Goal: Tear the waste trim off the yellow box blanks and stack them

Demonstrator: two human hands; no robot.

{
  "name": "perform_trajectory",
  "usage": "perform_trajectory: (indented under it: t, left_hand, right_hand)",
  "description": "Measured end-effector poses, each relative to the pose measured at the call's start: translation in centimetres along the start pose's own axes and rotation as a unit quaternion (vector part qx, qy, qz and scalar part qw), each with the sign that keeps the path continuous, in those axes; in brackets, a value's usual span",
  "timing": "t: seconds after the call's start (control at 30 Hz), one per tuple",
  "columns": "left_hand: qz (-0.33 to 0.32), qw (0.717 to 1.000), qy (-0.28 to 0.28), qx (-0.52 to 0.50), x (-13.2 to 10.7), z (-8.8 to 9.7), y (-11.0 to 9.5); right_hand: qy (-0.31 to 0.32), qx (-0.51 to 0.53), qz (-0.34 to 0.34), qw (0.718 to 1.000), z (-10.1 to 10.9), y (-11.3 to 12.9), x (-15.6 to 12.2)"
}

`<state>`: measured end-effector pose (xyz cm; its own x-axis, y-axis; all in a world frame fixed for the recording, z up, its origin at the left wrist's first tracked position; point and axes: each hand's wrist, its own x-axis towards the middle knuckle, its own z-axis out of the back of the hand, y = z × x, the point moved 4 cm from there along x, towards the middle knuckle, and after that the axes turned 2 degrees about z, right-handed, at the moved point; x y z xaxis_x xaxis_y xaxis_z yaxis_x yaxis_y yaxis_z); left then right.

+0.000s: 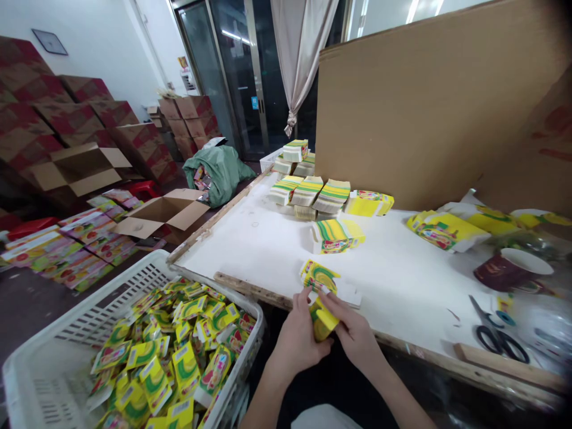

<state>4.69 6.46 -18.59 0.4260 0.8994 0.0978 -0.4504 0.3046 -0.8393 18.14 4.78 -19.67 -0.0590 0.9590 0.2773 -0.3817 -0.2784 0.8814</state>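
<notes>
Just off the front edge of the white table (277,250), my left hand (297,339) and my right hand (355,333) are closed on a small yellow-and-green printed carton (323,323) between them. My left fingers reach up to another yellow carton piece (318,275) lying at the table edge; whether they touch it I cannot tell. Beyond it sits a stack of flat cartons (335,236), and farther back stand several more stacks of flat cartons (331,195). To my left, a white plastic basket (33,351) holds many small yellow cartons (185,360).
Scissors (496,339), a dark mug (504,271) and a wooden strip (504,363) lie at the right. A large cardboard sheet (415,113) stands behind the table. An opened box (165,214), a green sack (223,170) and stacked boxes (67,113) occupy the floor at left.
</notes>
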Motion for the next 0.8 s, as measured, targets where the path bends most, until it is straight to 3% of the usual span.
perform_trajectory:
  t: [0.1, 0.3, 0.47, 0.67, 0.8]
  left_hand:
    - [0.016, 0.996, -0.052, 0.067, 0.3, 1.2, 0.1]
    - [0.007, 0.997, -0.074, 0.02, 0.4, 4.0, -0.3]
    - [-0.006, 0.999, -0.053, 0.01, 0.3, 4.4, -0.9]
    - [0.0, 0.996, -0.089, 0.024, 0.3, 3.8, -1.1]
    - [0.013, 0.993, -0.08, 0.083, 1.4, 5.1, -0.5]
  right_hand:
    - [-0.075, 0.008, -0.038, 0.996, 0.6, -0.7, 0.2]
    - [0.038, -0.086, 0.04, 0.995, 0.6, 0.2, 0.4]
    - [0.079, -0.091, 0.054, 0.991, 1.9, 0.8, 0.7]
    - [-0.027, -0.03, 0.015, 0.999, 0.2, 1.0, 1.1]
    - [-0.045, 0.005, -0.028, 0.999, 0.1, -0.9, 2.4]
